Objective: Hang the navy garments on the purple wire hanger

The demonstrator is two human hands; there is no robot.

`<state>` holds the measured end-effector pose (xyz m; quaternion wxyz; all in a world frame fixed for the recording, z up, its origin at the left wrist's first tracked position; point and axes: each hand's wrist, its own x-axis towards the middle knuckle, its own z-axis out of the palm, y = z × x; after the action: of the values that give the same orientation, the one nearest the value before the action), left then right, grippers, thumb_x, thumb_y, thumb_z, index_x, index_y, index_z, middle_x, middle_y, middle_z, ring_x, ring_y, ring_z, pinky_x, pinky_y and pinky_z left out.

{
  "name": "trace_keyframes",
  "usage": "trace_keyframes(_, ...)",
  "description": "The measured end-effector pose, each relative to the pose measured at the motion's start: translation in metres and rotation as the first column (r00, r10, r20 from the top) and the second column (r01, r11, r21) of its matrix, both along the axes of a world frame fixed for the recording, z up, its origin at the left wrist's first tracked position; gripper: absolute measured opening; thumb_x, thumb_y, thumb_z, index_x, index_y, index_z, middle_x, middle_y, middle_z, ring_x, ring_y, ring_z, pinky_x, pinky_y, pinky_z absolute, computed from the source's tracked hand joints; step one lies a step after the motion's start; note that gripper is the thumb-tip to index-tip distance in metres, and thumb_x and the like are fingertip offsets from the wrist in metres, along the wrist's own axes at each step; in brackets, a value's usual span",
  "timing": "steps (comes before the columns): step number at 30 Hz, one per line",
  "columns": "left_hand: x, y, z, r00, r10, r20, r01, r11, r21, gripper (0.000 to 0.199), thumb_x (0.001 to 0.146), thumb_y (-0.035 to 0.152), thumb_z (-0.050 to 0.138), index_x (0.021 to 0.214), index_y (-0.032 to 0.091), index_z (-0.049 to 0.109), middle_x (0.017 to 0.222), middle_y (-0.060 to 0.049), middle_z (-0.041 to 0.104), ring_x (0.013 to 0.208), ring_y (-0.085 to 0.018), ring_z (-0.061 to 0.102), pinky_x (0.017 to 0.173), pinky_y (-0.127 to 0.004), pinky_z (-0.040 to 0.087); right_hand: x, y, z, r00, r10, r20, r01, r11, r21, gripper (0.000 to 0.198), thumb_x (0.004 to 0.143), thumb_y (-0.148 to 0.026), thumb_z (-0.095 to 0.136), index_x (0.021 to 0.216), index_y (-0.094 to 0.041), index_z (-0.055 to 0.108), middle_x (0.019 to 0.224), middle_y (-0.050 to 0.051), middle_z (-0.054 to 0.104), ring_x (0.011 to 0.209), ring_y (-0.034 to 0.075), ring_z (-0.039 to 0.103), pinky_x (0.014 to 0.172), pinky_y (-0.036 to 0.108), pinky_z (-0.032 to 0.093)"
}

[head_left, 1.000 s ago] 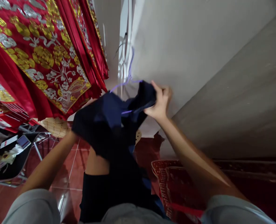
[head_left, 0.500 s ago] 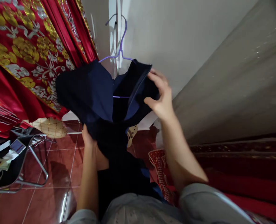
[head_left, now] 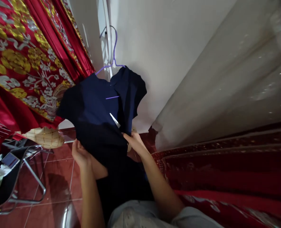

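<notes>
A dark navy short-sleeved garment [head_left: 95,104] hangs from a purple wire hanger [head_left: 115,47], its front partly parted below the collar. The hanger's lower bar and a white sliver show through that opening. My left hand [head_left: 81,156] has its fingers curled on the garment's side edge, low at the left. On the right, my right hand [head_left: 136,142] pinches the front edge of the same garment below the opening. Cloth hides some fingertips of both hands.
A red curtain [head_left: 23,60] with gold and silver flowers hangs at the left. Below it stand a metal-framed black chair [head_left: 42,186] holding a phone [head_left: 10,160] and a cream patterned form [head_left: 44,137]. Grey sheeting [head_left: 216,79] and red fabric [head_left: 213,171] line the right.
My right hand has moved from the right shoulder and collar down to the front edge. The garment's collar has fallen closer together, and the view has shifted slightly.
</notes>
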<state>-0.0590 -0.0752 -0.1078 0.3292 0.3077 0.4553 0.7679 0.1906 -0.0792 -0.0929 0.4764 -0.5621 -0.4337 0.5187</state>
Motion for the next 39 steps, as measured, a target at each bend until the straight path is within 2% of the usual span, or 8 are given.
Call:
trace_keyframes(5, 0.01, -0.019, 0.02, 0.994, 0.095, -0.047, -0.091, 0.992, 0.091, 0.006, 0.095, 0.026, 0.06, 0.098, 0.031, 0.064, 0.115, 0.002, 0.07, 0.107, -0.019, 0.067, 0.09, -0.035, 0.052, 0.002, -0.013, 0.02, 0.986, -0.117, 0.117, 0.12, 0.993, -0.018, 0.054, 0.076, -0.062, 0.073, 0.06, -0.022, 0.042, 0.052, -0.004, 0.043, 0.052, 0.011, 0.043, 0.05, 0.025, 0.031)
trace_keyframes(7, 0.035, -0.029, 0.034, 0.983, -0.114, -0.147, 0.122, 0.991, 0.051, 0.004, 0.093, 0.027, 0.067, 0.097, 0.027, 0.066, 0.106, -0.003, 0.07, 0.097, -0.02, 0.068, 0.089, -0.035, 0.053, -0.005, -0.017, 0.023, 0.988, -0.085, 0.133, 0.083, 0.996, 0.019, 0.057, 0.078, -0.065, 0.07, 0.058, -0.021, 0.04, 0.052, -0.003, 0.042, 0.052, 0.011, 0.044, 0.05, 0.026, 0.032)
trace_keyframes(10, 0.076, -0.038, 0.047, 0.817, -0.515, -0.259, 0.499, 0.857, -0.13, 0.016, 0.088, 0.028, 0.076, 0.1, 0.021, 0.07, 0.103, -0.007, 0.071, 0.099, -0.023, 0.069, 0.093, -0.035, 0.054, -0.009, -0.025, 0.031, 0.998, 0.067, 0.014, -0.068, 0.994, 0.09, 0.053, 0.084, -0.066, 0.064, 0.064, -0.019, 0.051, 0.055, -0.002, 0.045, 0.053, 0.011, 0.044, 0.05, 0.026, 0.033)
trace_keyframes(12, 0.096, -0.043, 0.051, 0.748, -0.603, -0.276, 0.578, 0.797, -0.176, 0.019, 0.087, 0.027, 0.078, 0.104, 0.02, 0.071, 0.105, -0.006, 0.07, 0.103, -0.022, 0.068, 0.096, -0.033, 0.053, -0.007, -0.032, 0.042, 0.994, 0.1, -0.043, -0.092, 0.984, 0.15, 0.048, 0.085, -0.064, 0.065, 0.07, -0.019, 0.056, 0.058, -0.002, 0.048, 0.055, 0.011, 0.045, 0.051, 0.025, 0.035)
trace_keyframes(19, 0.111, -0.057, 0.067, 0.741, -0.569, -0.356, 0.581, 0.809, -0.084, 0.021, 0.095, 0.027, 0.07, 0.116, 0.027, 0.07, 0.109, -0.004, 0.067, 0.103, -0.018, 0.065, 0.096, -0.028, 0.053, 0.004, -0.046, 0.073, 0.984, 0.15, -0.098, -0.115, 0.948, 0.298, 0.037, 0.076, -0.046, 0.083, 0.083, -0.022, 0.057, 0.074, -0.002, 0.057, 0.065, 0.012, 0.051, 0.06, 0.025, 0.044)
trace_keyframes(29, 0.104, -0.061, 0.066, 0.806, -0.443, -0.393, 0.418, 0.895, -0.152, 0.017, 0.093, 0.027, 0.072, 0.109, 0.021, 0.07, 0.095, -0.004, 0.07, 0.089, -0.017, 0.069, 0.085, -0.027, 0.056, -0.002, -0.042, 0.059, 0.982, 0.071, 0.176, -0.15, 0.857, 0.493, 0.023, 0.09, -0.033, 0.07, 0.077, -0.021, 0.054, 0.072, -0.002, 0.052, 0.066, 0.012, 0.05, 0.064, 0.027, 0.044)
trace_keyframes(36, 0.103, -0.062, 0.065, 0.772, -0.473, -0.425, 0.433, 0.88, -0.194, 0.018, 0.095, 0.028, 0.069, 0.112, 0.023, 0.072, 0.095, -0.004, 0.071, 0.089, -0.017, 0.069, 0.084, -0.028, 0.056, -0.011, -0.038, 0.045, 0.996, -0.029, -0.082, 0.067, 0.859, 0.507, 0.033, 0.081, -0.028, 0.079, 0.092, -0.025, 0.048, 0.08, -0.004, 0.049, 0.064, 0.01, 0.05, 0.06, 0.026, 0.043)
trace_keyframes(39, 0.105, -0.062, 0.065, 0.763, -0.491, -0.421, 0.451, 0.87, -0.197, 0.018, 0.095, 0.028, 0.069, 0.112, 0.023, 0.072, 0.095, -0.004, 0.071, 0.09, -0.018, 0.069, 0.085, -0.028, 0.055, -0.008, -0.038, 0.047, 0.999, -0.031, -0.011, 0.032, 0.845, 0.534, 0.021, 0.086, -0.029, 0.074, 0.086, -0.023, 0.053, 0.079, -0.003, 0.051, 0.065, 0.011, 0.05, 0.061, 0.027, 0.044)
